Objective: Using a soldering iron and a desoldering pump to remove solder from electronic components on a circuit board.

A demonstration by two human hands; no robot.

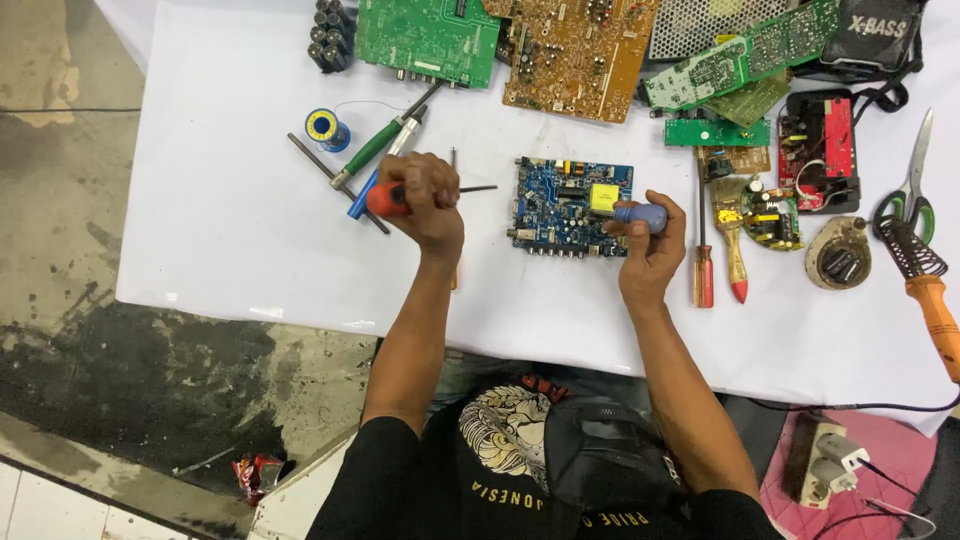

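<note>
1. The blue circuit board [573, 206] lies flat near the middle of the white table [230, 220]; it serves as the landmark here.
2. The right hand [650, 232], at the board's right edge, has its fingers wrapped shut around a blue-handled tool [640, 213]; its tip is hidden.
3. The left hand [428, 200], left of the board, has its fingers closed on an orange-handled screwdriver [388, 199] whose shaft points toward the board.
4. Judgement: keep the board flat and steady, seat one tip squarely before pressing, and work gently near the yellow component [603, 197].
5. Beyond the board lie a green board [428, 38] and a brown board [575, 55]; right of it a brush [733, 225], scissors [908, 190] and a soldering iron [930, 290].
6. Left of the table, a stained concrete floor [60, 230].
</note>
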